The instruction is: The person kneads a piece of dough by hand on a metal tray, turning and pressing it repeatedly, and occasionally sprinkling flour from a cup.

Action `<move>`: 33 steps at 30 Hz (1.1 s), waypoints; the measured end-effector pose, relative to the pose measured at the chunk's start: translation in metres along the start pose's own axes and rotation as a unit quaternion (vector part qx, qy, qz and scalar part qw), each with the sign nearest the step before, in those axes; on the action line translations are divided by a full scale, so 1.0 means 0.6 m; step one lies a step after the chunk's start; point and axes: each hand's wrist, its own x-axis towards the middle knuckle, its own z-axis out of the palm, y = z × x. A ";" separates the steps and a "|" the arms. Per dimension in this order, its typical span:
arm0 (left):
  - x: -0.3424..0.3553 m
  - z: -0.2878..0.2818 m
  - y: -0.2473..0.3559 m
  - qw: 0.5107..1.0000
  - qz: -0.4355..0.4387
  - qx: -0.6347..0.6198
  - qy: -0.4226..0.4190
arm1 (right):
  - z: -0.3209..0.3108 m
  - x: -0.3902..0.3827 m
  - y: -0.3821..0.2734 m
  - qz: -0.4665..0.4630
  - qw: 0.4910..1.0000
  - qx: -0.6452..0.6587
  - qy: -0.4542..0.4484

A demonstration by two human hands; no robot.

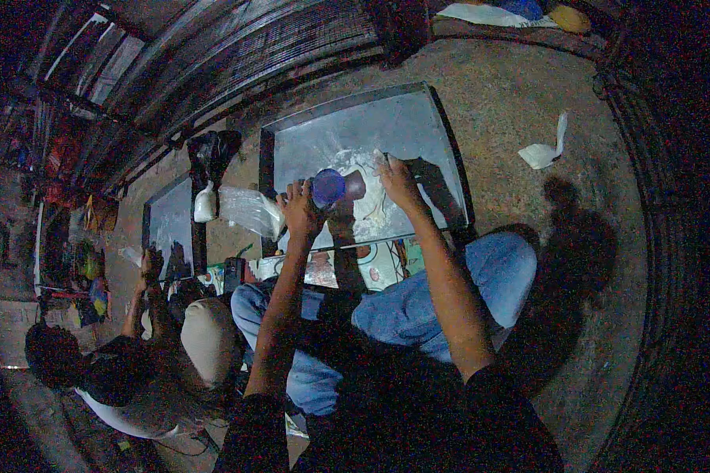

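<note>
A wide, shallow grey metal tray [308, 130] with dark raised sides lies on the floor in front of my crossed legs. White powder [371, 213] is heaped and smeared over its near middle. My left hand [300, 209] is closed round a small purple-blue cup [329, 188], tipped sideways over the powder; its contents are not visible. On the right of the heap, my right hand [400, 181] is over the tray with fingers bent together at the powder's edge. Whatever is between those fingertips is too small and dim to tell.
Left of the tray are a black plastic bag [213, 150], a small white bag [205, 203] and a clear plastic bag [248, 209]. A co-worker [118, 370] sits at left by another tray [170, 225]. A tied white bag [539, 155] lies on the floor at right.
</note>
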 end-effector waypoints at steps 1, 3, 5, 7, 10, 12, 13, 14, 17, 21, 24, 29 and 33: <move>0.000 0.001 -0.002 1.000 0.004 -0.001 0.005 | -0.003 0.003 0.000 0.013 0.998 -0.025 -0.050; 0.001 0.001 -0.004 1.000 0.011 -0.006 0.004 | -0.006 0.004 0.000 0.020 0.994 -0.053 -0.096; 0.000 -0.001 -0.003 1.000 0.007 -0.008 -0.008 | -0.004 0.002 0.000 0.016 0.993 -0.060 -0.098; 0.002 -0.013 0.010 0.999 -0.005 -0.010 -0.032 | -0.011 0.001 -0.004 0.027 0.991 -0.064 -0.118; 0.002 0.006 -0.003 1.000 0.002 0.015 -0.021 | 0.005 -0.002 0.001 -0.016 1.000 0.002 0.003; 0.003 0.010 -0.004 1.000 0.013 0.007 -0.004 | 0.016 -0.001 0.012 -0.041 0.996 0.030 0.069; 0.003 0.011 -0.004 1.000 0.018 0.003 0.004 | 0.016 -0.002 0.013 -0.041 0.997 0.025 0.067; -0.001 0.013 -0.001 1.000 0.018 0.015 0.009 | 0.018 -0.005 0.012 -0.045 0.996 0.008 0.071; 0.000 0.006 0.011 0.999 0.023 0.028 0.022 | 0.017 -0.009 0.007 -0.051 0.995 -0.042 0.077; 0.001 -0.002 0.016 0.999 0.024 0.017 0.031 | 0.007 -0.004 0.006 -0.038 0.999 -0.015 0.013; 0.004 -0.001 0.018 0.998 0.030 0.029 0.036 | 0.016 -0.005 0.021 -0.196 0.962 -0.096 0.165; -0.007 0.016 -0.006 0.996 0.037 0.062 0.058 | 0.013 -0.010 -0.016 0.004 0.999 0.026 0.044; 0.003 -0.004 0.015 0.999 0.028 0.031 0.019 | 0.011 -0.002 0.003 0.058 0.996 0.062 0.006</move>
